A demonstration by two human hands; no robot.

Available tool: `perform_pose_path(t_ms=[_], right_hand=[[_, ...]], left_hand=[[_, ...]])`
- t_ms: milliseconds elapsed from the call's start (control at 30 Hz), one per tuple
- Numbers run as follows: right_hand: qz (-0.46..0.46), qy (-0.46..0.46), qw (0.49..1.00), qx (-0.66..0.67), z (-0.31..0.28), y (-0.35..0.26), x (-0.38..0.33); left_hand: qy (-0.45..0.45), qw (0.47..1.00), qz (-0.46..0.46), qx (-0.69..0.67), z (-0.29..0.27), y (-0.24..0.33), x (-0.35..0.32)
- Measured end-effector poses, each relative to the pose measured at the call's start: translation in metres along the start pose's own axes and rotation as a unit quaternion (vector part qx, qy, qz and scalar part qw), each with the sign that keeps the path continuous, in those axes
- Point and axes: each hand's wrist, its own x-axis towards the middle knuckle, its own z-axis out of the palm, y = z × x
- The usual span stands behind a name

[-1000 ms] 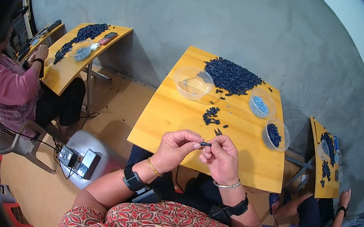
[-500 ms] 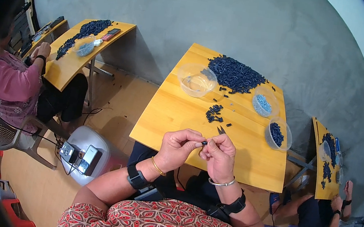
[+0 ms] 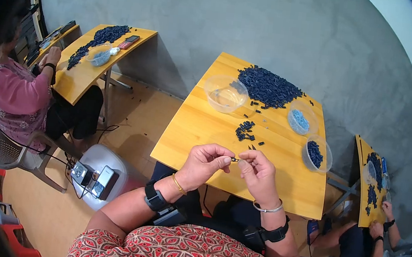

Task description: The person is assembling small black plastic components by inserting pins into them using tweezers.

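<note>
A small dark piece (image 3: 234, 159), too small to name exactly, sits between my two hands just above the table's near edge. My left hand (image 3: 203, 166) pinches one end of it between thumb and forefinger. Closed at the other end are the thumb and fingertips of my right hand (image 3: 259, 177). Dark pointed blade tips (image 3: 251, 147) stick out beyond my right hand; whether that hand holds the tool or it lies on the table is hidden. Just past the hands lies a loose cluster of short dark-blue pieces (image 3: 245, 130).
On the yellow table (image 3: 186, 126) are a big heap of dark-blue pieces (image 3: 269, 87), a clear bowl (image 3: 225, 94), a bowl of light-blue bits (image 3: 298, 121) and a bowl of dark pieces (image 3: 315, 154). Other people work at tables left and right. A grey-white box (image 3: 107, 163) with devices stands left.
My hands have drawn slightly apart, and more of the small dark piece shows between the fingertips. The right hand has shifted a little rightward. The whole view has moved slightly.
</note>
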Motion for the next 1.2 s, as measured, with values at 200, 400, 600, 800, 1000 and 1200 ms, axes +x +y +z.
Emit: perform_pose_path(t_ms=[200, 400, 600, 800, 1000, 1200], right_hand=[[0.007, -0.017, 1.0, 0.01, 0.002, 0.006, -0.003], [0.0, -0.009, 1.0, 0.024, 0.01, 0.016, -0.004], [-0.104, -0.022, 0.978, -0.179, 0.008, 0.056, 0.002], [-0.184, -0.025, 0.94, -0.285, 0.008, 0.089, 0.01], [-0.19, -0.028, 0.928, -0.32, 0.007, 0.087, 0.014], [-0.085, 0.071, 0.96, -0.258, 0.005, 0.073, 0.028]], left_hand=[[-0.014, 0.999, -0.024, -0.038, -0.001, -0.002, 0.001], [-0.003, 0.993, -0.054, -0.103, -0.005, -0.01, 0.001], [0.023, 0.995, -0.058, 0.081, -0.012, -0.035, 0.007], [0.008, 0.935, 0.049, 0.352, -0.023, -0.056, 0.015], [-0.023, 0.886, 0.107, 0.451, -0.025, -0.056, 0.021], [-0.03, 0.863, 0.122, 0.488, -0.022, -0.053, 0.017]])
